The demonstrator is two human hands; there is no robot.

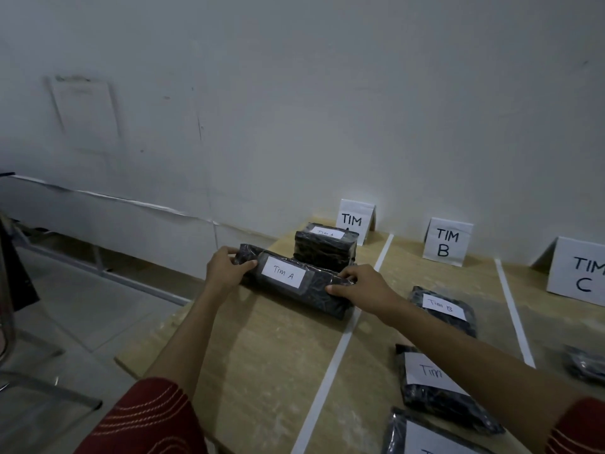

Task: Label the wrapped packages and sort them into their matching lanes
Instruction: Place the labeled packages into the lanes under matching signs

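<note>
A long black wrapped package point(314, 298) with a white label reading "Tim A" lies in the leftmost lane of the wooden table point(258, 348). My left hand point(224, 268) grips its left end and my right hand point(361, 286) grips its right end. Behind it stands a stack of black packages point(324, 249), also labelled "Tim A", in front of the folded sign "TIM A" point(355, 219). The middle lane holds a package labelled "Tim B" point(445, 309) and two more labelled packages point(432, 385) nearer me, partly hidden by my right arm.
White tape lines point(330, 365) split the table into lanes. Signs "TIM B" point(447, 242) and "TIM C" point(581, 273) stand at the back by the wall. Another black package point(586, 363) lies in the right lane. The table's left edge drops to a tiled floor.
</note>
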